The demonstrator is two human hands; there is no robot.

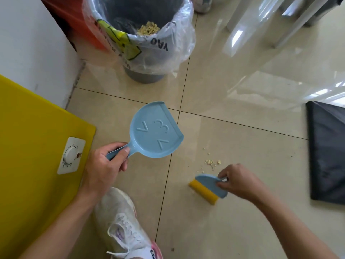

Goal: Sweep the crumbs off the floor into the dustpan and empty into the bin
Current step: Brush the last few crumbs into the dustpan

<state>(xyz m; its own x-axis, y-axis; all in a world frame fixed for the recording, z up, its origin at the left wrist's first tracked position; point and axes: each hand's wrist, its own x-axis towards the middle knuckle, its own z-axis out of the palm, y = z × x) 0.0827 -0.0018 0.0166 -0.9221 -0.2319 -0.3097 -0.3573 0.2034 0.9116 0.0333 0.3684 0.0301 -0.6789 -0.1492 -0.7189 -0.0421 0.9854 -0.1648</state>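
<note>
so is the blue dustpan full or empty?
Empty: the blue plastic dustpan in the left hand shows a bare embossed face, no crumbs.

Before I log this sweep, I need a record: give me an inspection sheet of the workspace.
Surface: glossy beige tiled floor.
Job's things: blue dustpan empty, off the floor; brush near crumbs; lined bin already holds crumbs.
Clutter: dark bag on floor at right.
Grippers: left hand holds dustpan handle; right hand holds brush.
Cables: nothing seen.
Surroundings: yellow appliance, white shoe.
</note>
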